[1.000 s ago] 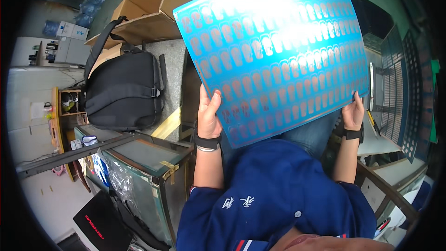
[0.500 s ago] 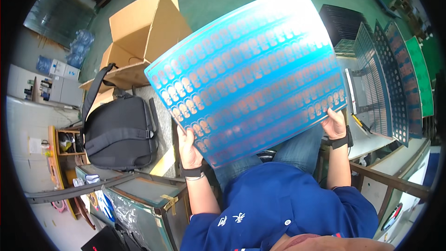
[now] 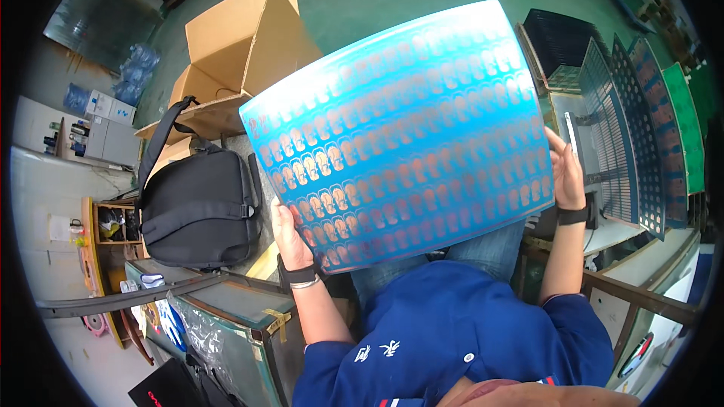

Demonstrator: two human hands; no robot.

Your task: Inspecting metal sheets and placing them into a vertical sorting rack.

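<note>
A large blue circuit board panel (image 3: pixel 407 143), with rows of small copper-coloured oval patterns, is held up tilted in front of me. Bright glare covers its far edge and upper right corner. My left hand (image 3: pixel 292 237) grips its left edge near the lower corner, the fingers partly hidden behind it. At the right edge, my right hand (image 3: pixel 567 173) holds the panel with bent fingers against the side. Both wrists wear black bands.
On the left, a black backpack (image 3: pixel 197 211) stands before an open cardboard box (image 3: pixel 219 53). To the right, several upright panels (image 3: pixel 641 120) stand in a rack beside a dark stack of sheets (image 3: pixel 559 41). A glass-topped cabinet (image 3: pixel 226 309) is at the lower left.
My right hand has shifted from the panel's near right corner up along its right edge. The panel has turned slightly and come a little nearer, its far edge lower in view.
</note>
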